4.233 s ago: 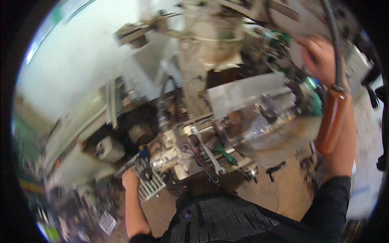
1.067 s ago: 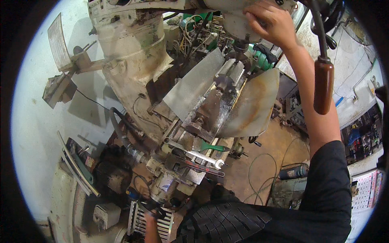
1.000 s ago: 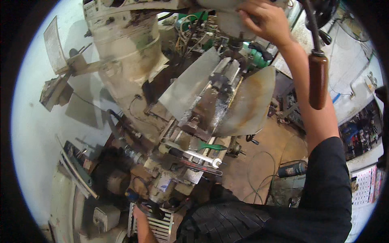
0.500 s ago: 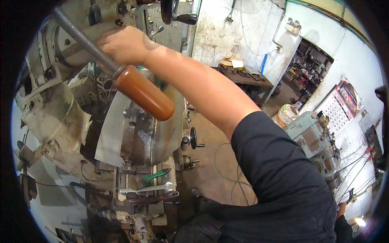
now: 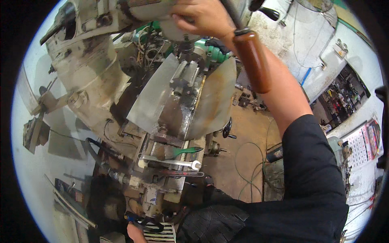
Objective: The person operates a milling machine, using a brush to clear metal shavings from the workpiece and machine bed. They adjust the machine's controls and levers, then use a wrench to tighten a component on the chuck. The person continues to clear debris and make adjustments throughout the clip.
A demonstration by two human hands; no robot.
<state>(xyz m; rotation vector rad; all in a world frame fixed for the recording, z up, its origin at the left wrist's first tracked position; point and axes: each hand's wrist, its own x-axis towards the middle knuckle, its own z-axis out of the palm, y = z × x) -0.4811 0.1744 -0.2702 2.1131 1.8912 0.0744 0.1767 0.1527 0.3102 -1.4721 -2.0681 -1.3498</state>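
My right hand [image 5: 202,17] is raised to the underside of the milling machine head [image 5: 150,12], fingers bent; what they close on is hidden. A lever with a glossy brown handle [image 5: 252,60] hangs in front of my right forearm. Below the head, a metal vise [image 5: 184,77] sits on the machine table between two curved sheet guards. At the lower edge, my left hand [image 5: 135,233] is at a dark handwheel [image 5: 152,225], closed around its bluish handle, partly cut off. Between the hands lie a green-handled brush [image 5: 188,150], an open-ended wrench [image 5: 174,162] and a dark slotted tool [image 5: 182,173].
The pale left guard [image 5: 152,95] and rust-stained right guard [image 5: 214,99] flank the table. A smaller handwheel [image 5: 228,128] juts out at the right side. A green cable [image 5: 251,170] loops over the brown floor. A doorway [image 5: 344,95] and a wall calendar [image 5: 362,148] are at the right.
The view has swung, so the machine sits further right and the vise shows. My right hand stays at the machine head. My left hand and the handwheel have come into view at the bottom.
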